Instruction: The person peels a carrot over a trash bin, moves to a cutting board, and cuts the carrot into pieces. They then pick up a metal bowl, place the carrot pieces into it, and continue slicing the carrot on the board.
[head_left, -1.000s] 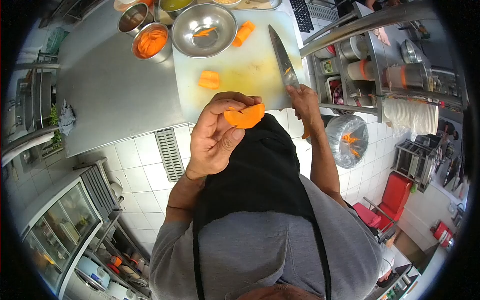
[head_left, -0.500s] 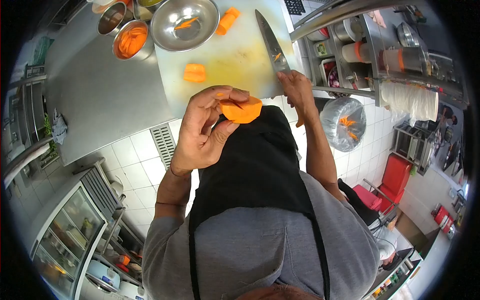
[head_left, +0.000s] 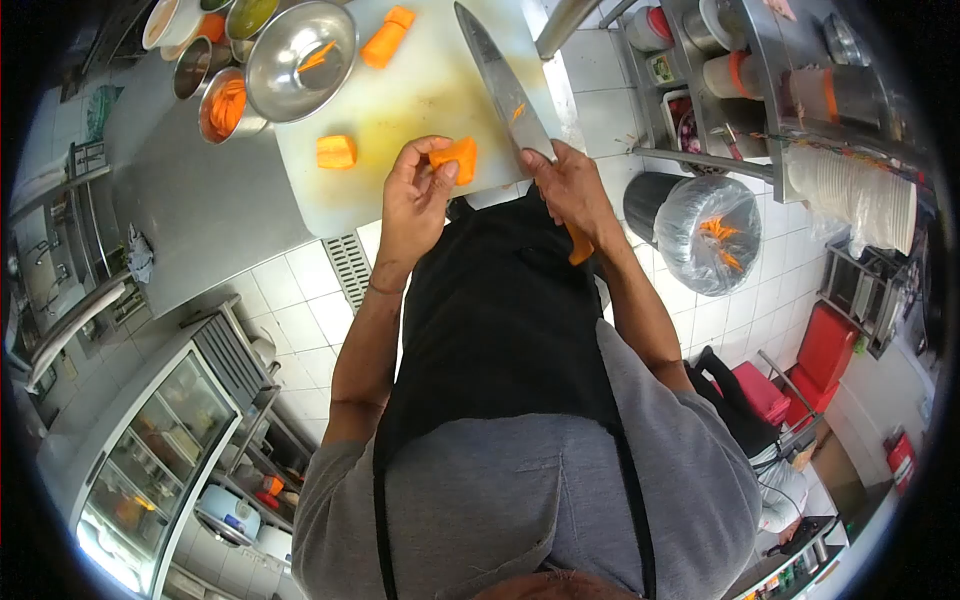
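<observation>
Pinched between the fingertips and thumb of my left hand point(head_left: 410, 208) is a chunk of peeled carrot point(head_left: 460, 160), by the near edge of the white cutting board point(head_left: 400, 115). My right hand point(head_left: 574, 196) grips a large chef's knife point(head_left: 488, 65) with an orange handle. Its blade points away from me along the board's right side, with an orange shred stuck to it. A short carrot piece point(head_left: 336, 152) and a longer carrot portion point(head_left: 388, 38) lie on the board. A steel bowl point(head_left: 268, 85) with a few carrot strips overlaps the board's left edge.
Left of the bowl, a steel container point(head_left: 250, 124) holds carrot slices among other containers on the steel counter point(head_left: 210, 210). A plastic-lined bin point(head_left: 690, 265) with orange scraps stands to my right, below shelving point(head_left: 655, 152). Another person point(head_left: 780, 490) is at the lower right.
My left hand has lowered the carrot chunk away from the camera, towards the board's near edge, and turned it. The knife stays in my right hand. The whole view has shifted somewhat.
</observation>
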